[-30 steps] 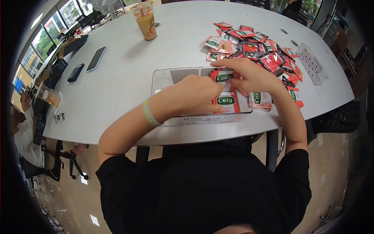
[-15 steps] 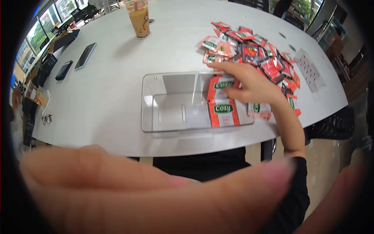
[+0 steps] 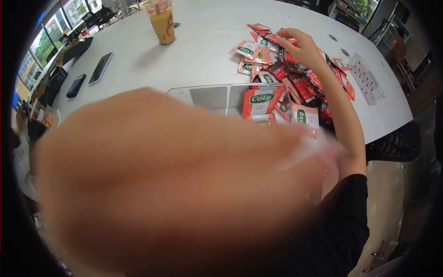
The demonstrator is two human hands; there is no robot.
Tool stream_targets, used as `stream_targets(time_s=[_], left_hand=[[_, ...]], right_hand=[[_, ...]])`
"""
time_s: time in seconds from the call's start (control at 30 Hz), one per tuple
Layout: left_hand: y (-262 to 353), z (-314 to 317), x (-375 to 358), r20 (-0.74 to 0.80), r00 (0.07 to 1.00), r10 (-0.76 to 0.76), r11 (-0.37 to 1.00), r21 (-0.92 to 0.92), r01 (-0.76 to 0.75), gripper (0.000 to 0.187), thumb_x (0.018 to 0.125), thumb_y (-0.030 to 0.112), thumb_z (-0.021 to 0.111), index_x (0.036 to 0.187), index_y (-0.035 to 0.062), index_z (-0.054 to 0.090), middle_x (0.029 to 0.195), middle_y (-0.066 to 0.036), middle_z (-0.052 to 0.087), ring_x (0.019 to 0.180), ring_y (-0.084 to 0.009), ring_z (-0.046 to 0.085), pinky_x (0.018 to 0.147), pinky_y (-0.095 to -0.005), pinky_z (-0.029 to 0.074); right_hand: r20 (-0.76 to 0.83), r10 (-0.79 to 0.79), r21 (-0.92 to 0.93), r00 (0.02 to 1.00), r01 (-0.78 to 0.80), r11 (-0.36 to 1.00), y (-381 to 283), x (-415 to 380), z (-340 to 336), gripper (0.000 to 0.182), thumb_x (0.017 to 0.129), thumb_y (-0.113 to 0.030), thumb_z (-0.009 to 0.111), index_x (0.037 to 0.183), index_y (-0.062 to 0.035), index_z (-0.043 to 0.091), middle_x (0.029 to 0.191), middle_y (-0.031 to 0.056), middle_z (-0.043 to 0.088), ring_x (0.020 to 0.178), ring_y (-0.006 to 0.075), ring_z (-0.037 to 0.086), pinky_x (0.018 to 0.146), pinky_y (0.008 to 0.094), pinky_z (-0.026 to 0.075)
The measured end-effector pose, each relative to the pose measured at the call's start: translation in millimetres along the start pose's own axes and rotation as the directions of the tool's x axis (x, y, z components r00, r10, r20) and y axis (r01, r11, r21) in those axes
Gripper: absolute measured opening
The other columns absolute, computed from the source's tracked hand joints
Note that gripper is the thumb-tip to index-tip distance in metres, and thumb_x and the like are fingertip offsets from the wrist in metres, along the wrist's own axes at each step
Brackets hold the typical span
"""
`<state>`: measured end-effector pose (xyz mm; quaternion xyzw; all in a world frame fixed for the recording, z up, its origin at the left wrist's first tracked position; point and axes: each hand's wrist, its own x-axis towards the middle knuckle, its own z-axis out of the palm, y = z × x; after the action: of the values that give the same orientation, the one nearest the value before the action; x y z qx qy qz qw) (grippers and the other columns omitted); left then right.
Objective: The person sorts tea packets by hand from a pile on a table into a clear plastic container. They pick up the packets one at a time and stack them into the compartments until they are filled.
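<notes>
My right hand [image 3: 301, 48] reaches over the far part of a pile of red and pink sachets [image 3: 302, 87] on the table, thumb and forefinger a little apart, with no sachet visibly held. My left hand [image 3: 184, 161] is large and blurred close to the camera, its fingers smeared towards the right around a whitish blur. It hides much of a clear plastic box [image 3: 207, 87]. Inside the box, at its right end, a red Cozy sachet [image 3: 262, 99] shows, with part of another below it.
A cup with an orange drink [image 3: 161, 25] stands at the back of the white table [image 3: 129, 60]. A phone [image 3: 100, 68] and a small black device [image 3: 76, 86] lie at the left. A clear patterned holder [image 3: 366, 79] is at the right.
My right hand has moved from above the box up and away to the far part of the pile. My left hand has risen and now covers most of the box.
</notes>
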<state>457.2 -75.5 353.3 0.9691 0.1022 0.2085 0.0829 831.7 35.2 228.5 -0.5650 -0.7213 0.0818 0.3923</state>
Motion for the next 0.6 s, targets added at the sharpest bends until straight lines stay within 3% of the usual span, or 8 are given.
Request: stream_targets(time_s=[0.07, 0.1, 0.17, 0.2, 0.27, 0.4, 0.53, 0.6], left_hand=[[-20, 13, 11, 0.055, 0.995, 0.084, 0.989, -0.127, -0.076, 0.037, 0.075, -0.006, 0.053, 0.111, -0.0023, 0.058, 0.101, -0.018, 0.064, 0.078, -0.026, 0.063, 0.068, -0.0321, 0.049], [-37, 30, 19, -0.026, 0.997, 0.074, 0.959, -0.272, -0.079, 0.033, 0.078, -0.002, 0.056, 0.111, -0.001, 0.058, 0.102, -0.017, 0.064, 0.08, -0.0272, 0.063, 0.068, -0.0319, 0.049], [-62, 58, 38, -0.1, 0.993, 0.062, 0.995, -0.068, -0.069, 0.031, 0.08, 0.011, 0.062, 0.109, 0.0028, 0.06, 0.102, -0.013, 0.064, 0.087, -0.0272, 0.062, 0.074, -0.0341, 0.048], [-71, 73, 47, -0.113, 0.993, 0.04, 0.999, -0.02, -0.042, 0.034, 0.08, 0.014, 0.062, 0.112, 0.0027, 0.058, 0.105, -0.014, 0.062, 0.091, -0.029, 0.06, 0.078, -0.0355, 0.046], [-90, 103, 61, -0.113, 0.994, 0.014, 1.0, 0.01, -0.013, 0.042, 0.08, 0.021, 0.062, 0.117, 0.003, 0.054, 0.112, -0.017, 0.059, 0.097, -0.0316, 0.057, 0.084, -0.0377, 0.044], [-107, 132, 61, 0.025, 0.999, 0.031, 0.999, -0.016, -0.031, 0.05, 0.079, 0.025, 0.063, 0.121, 0.0039, 0.05, 0.117, -0.02, 0.055, 0.102, -0.0321, 0.055, 0.087, -0.0391, 0.042], [-109, 130, 64, 0.241, 0.961, -0.134, 0.989, -0.02, 0.143, 0.048, 0.079, 0.026, 0.061, 0.12, 0.0042, 0.052, 0.103, -0.02, 0.061, 0.093, -0.033, 0.059, 0.081, -0.0386, 0.045], [-107, 128, 64, 0.25, 0.957, -0.15, 0.988, -0.007, 0.157, 0.045, 0.079, 0.026, 0.061, 0.117, 0.0038, 0.053, 0.097, -0.02, 0.062, 0.088, -0.0331, 0.059, 0.078, -0.0389, 0.046]], right_hand=[[-0.046, -0.16, -0.544, 0.986, 0.109, 0.832, 46, 17, -1, 0.035, 0.08, -0.026, 0.061, 0.106, -0.0027, 0.061, 0.103, 0.0143, 0.062, 0.094, 0.0289, 0.06, 0.083, 0.0367, 0.046], [-0.056, -0.168, -0.544, 0.984, 0.111, 0.832, 67, 20, 2, 0.035, 0.08, -0.026, 0.061, 0.106, -0.0027, 0.061, 0.103, 0.0143, 0.062, 0.094, 0.0289, 0.06, 0.083, 0.0367, 0.046], [-0.075, -0.24, -0.652, 0.968, 0.134, 0.747, 91, 30, 8, 0.038, 0.074, -0.024, 0.062, 0.107, -0.006, 0.061, 0.104, 0.0165, 0.062, 0.095, 0.0333, 0.059, 0.083, 0.0407, 0.046], [-0.075, -0.249, -0.647, 0.966, 0.142, 0.749, 84, 34, 8, 0.038, 0.074, -0.024, 0.062, 0.107, -0.006, 0.061, 0.104, 0.0165, 0.062, 0.095, 0.0333, 0.059, 0.083, 0.0407, 0.046], [0.096, 0.239, -0.671, 0.966, -0.114, 0.733, 63, 35, 6, 0.041, 0.071, -0.021, 0.062, 0.11, -0.0094, 0.061, 0.102, 0.0174, 0.062, 0.097, 0.0311, 0.059, 0.082, 0.0412, 0.047], [0.043, 0.142, -0.774, 0.989, -0.057, 0.631, 49, 34, 13, 0.029, 0.071, -0.018, 0.062, 0.1, -0.0113, 0.066, 0.088, 0.0138, 0.065, 0.085, 0.0306, 0.062, 0.074, 0.0416, 0.049], [-0.054, -0.021, -0.75, 0.998, -0.026, 0.661, 26, 23, 12, 0.022, 0.073, -0.016, 0.061, 0.094, -0.0105, 0.067, 0.081, 0.0125, 0.066, 0.076, 0.0308, 0.063, 0.069, 0.0405, 0.05], [-0.23, -0.192, -0.477, 0.954, 0.062, 0.877, 8, 16, 8, 0.023, 0.075, -0.01, 0.06, 0.097, -0.0077, 0.066, 0.078, 0.0117, 0.066, 0.068, 0.0259, 0.063, 0.064, 0.0338, 0.05]])
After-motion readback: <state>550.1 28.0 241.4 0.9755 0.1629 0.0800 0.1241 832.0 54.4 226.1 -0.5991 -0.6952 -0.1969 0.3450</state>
